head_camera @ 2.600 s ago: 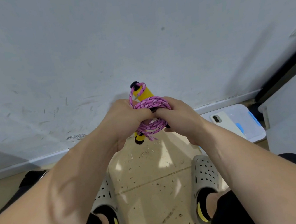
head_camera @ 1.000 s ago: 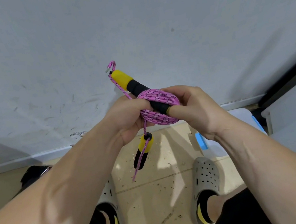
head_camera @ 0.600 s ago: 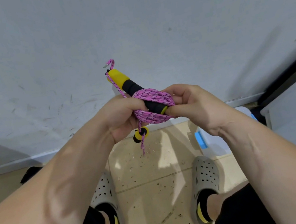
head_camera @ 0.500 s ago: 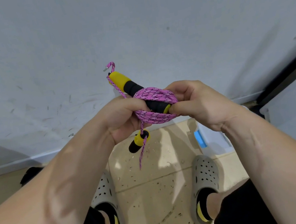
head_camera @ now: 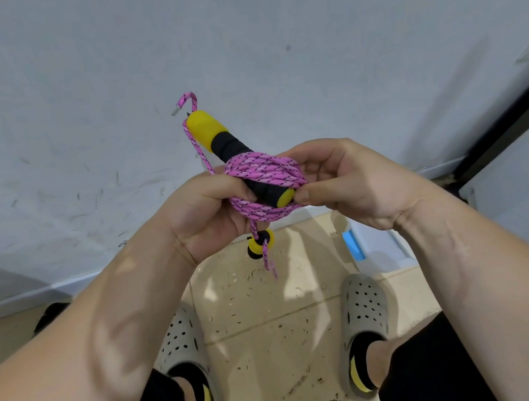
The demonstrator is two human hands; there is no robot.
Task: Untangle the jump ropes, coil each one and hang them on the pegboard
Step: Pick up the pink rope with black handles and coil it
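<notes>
Head view, looking down past both forearms. Pink braided jump rope (head_camera: 262,174) is held in the air between the two hands, in front of a pale scuffed wall (head_camera: 66,93). The cord is wound in several turns around the middle of one yellow-and-black handle (head_camera: 222,137). That handle lies on a slant: its yellow end points up and away from the left hand, and its lower yellow tip sits against the right thumb. Left hand (head_camera: 206,216): fingers curled round the left side of the coil, gripping it, thumb laid over the cord. Right hand (head_camera: 347,183): thumb and curled fingers pinch the right edge of the coil at the handle's lower tip. A single strand runs from the left hand up along the handle and ends in a short hooked tail (head_camera: 186,100) with a grey tip, above the handle's top end. The second handle (head_camera: 260,242) hangs just below the left hand, seen end-on, with a short loose piece of cord dangling beneath it. Below the hands: beige tiled floor (head_camera: 275,320) with dark specks, and two grey perforated clogs (head_camera: 182,338) worn over black-and-yellow socks. Beneath the right wrist, on the floor by the wall, is a white box (head_camera: 377,244) with a blue part.
</notes>
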